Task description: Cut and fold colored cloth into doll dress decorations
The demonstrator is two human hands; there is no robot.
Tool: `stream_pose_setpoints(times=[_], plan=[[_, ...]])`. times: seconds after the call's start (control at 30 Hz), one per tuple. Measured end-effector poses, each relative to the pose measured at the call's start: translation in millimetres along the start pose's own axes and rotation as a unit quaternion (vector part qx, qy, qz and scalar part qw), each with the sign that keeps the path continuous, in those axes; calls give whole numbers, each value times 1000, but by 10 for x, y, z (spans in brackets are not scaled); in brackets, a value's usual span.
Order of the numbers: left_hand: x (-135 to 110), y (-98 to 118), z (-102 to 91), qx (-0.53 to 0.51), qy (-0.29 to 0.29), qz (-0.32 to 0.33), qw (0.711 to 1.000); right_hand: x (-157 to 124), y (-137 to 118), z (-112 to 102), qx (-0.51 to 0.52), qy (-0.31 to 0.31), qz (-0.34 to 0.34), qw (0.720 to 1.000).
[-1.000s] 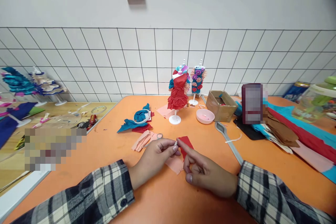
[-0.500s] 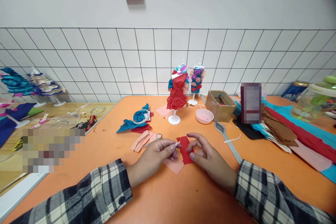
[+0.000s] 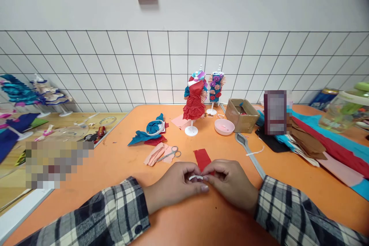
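My left hand (image 3: 184, 180) and my right hand (image 3: 227, 177) meet low over the orange table, fingers pinched together. Between them runs a small, slightly curved white strip (image 3: 196, 177). Its right end is at my right fingertips, and its left end goes into the curl of my left fingers. Just beyond the hands lies a red crepe paper piece (image 3: 202, 157), its near end partly hidden by my fingers. Scissors (image 3: 170, 154) rest on pleated pink paper (image 3: 155, 154) in front of my left hand.
Behind stands a small dress form in a red dress (image 3: 193, 102), with a pink bowl (image 3: 224, 127) and a cardboard box (image 3: 242, 117) to its right. Blue paper (image 3: 147, 137) lies left. A grey strap (image 3: 250, 153) and coloured paper rolls (image 3: 331, 142) lie right.
Both hands have moved nearer to me and come together; my right hand has closed on the white strip. The scissors show more fully, and the pink piece under my hands is out of sight.
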State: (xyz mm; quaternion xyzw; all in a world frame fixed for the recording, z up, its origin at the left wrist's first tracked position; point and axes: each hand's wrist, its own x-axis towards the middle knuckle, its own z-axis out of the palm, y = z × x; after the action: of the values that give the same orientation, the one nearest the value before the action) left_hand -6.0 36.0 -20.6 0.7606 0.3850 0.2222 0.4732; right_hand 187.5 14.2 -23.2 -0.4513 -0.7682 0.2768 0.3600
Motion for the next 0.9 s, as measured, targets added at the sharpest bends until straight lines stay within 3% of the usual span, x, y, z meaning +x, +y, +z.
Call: stream_pose_setpoints(times=[0.13, 0.23, 0.37, 0.5, 0.67, 0.77, 0.9], plan=[[-7, 79, 13, 144, 32, 88, 985, -21, -41, -10, -45, 12, -32, 998], [-36, 164, -25, 173, 29, 130, 976, -38, -45, -29, -61, 27, -63, 996], [-77, 233, -58, 170, 9, 138, 976, -72, -26, -44, -79, 37, -113, 990], [-75, 213, -65, 164, -2, 105, 981, -78, -20, -72, -86, 48, -127, 987], [-41, 106, -84, 157, 18, 69, 985, -17, 8, -196, -61, 135, -63, 987], [-25, 48, -95, 153, 47, 93, 983, 25, 51, -259, -50, 134, -28, 989], [-33, -25, -124, 88, 106, 121, 983, 40, 76, -273, -60, 104, -36, 992]])
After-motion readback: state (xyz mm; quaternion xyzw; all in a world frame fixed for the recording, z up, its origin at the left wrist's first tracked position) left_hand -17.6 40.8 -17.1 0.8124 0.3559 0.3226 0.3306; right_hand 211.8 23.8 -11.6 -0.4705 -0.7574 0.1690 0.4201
